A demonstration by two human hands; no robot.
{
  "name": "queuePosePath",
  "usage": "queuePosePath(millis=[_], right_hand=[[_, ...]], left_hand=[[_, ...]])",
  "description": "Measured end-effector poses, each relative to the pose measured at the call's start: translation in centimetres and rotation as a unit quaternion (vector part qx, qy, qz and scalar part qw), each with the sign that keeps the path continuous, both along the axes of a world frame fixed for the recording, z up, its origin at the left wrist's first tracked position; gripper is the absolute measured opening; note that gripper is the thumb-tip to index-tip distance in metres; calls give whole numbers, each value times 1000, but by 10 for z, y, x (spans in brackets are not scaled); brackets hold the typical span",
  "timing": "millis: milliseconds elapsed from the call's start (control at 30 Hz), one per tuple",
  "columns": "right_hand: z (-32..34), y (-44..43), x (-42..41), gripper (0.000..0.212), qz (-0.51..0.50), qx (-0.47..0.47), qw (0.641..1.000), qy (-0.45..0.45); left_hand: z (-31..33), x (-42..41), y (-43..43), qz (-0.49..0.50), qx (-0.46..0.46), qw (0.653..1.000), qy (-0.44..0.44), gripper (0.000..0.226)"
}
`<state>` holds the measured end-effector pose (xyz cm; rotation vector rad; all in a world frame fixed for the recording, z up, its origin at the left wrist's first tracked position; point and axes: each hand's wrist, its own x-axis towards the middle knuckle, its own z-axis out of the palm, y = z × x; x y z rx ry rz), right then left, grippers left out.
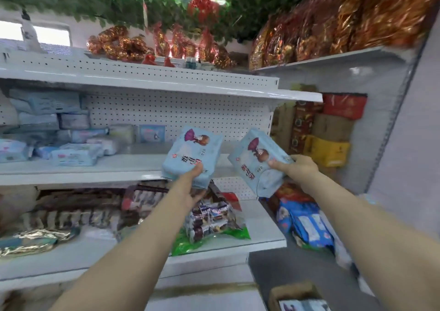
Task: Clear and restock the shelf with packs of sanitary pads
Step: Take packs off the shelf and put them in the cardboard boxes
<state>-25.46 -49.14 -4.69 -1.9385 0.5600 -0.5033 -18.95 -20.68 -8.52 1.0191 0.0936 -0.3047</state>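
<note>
I hold two light blue packs of sanitary pads in front of the middle shelf (pixel 133 168). My left hand (pixel 190 187) grips the lower edge of one pack (pixel 190 151), thumb on its front. My right hand (pixel 297 168) grips the side of the other pack (pixel 254 163), which is tilted. Both packs hover at the front edge of the shelf's bare right half. Several pale blue and white pad packs (pixel 71 153) are stacked on the shelf's left half.
A pegboard back panel (pixel 181 113) stands behind the shelf. The lower shelf (pixel 262 239) carries snack bags (pixel 209 220). Boxes (pixel 328 149) and blue bags (pixel 307 222) fill the corner unit at right. A cardboard box (pixel 295 296) sits at the bottom right.
</note>
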Motion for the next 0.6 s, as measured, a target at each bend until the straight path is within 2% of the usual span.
queuePosePath(millis=[67, 233, 300, 400, 533, 600], right_hand=[[-16, -38, -29, 87, -20, 29, 999, 6], [-52, -103, -103, 71, -77, 97, 992, -1], [-72, -125, -128, 59, -100, 128, 987, -7], [-105, -160, -158, 65, -149, 177, 973, -9], [-148, -201, -184, 53, -210, 216, 953, 19], [-169, -224, -189, 48, -238, 220, 945, 33]], left_hand=[[-14, -19, -43, -21, -16, 1000, 5, 35], [-51, -62, -132, -92, -32, 994, 44, 51], [-66, -76, -165, -120, -21, 991, 53, 47], [-95, -92, -211, -151, -3, 986, 74, 37], [-144, -101, -272, -189, 0, 977, 98, 44], [-170, -102, -302, -210, -9, 969, 131, 41]])
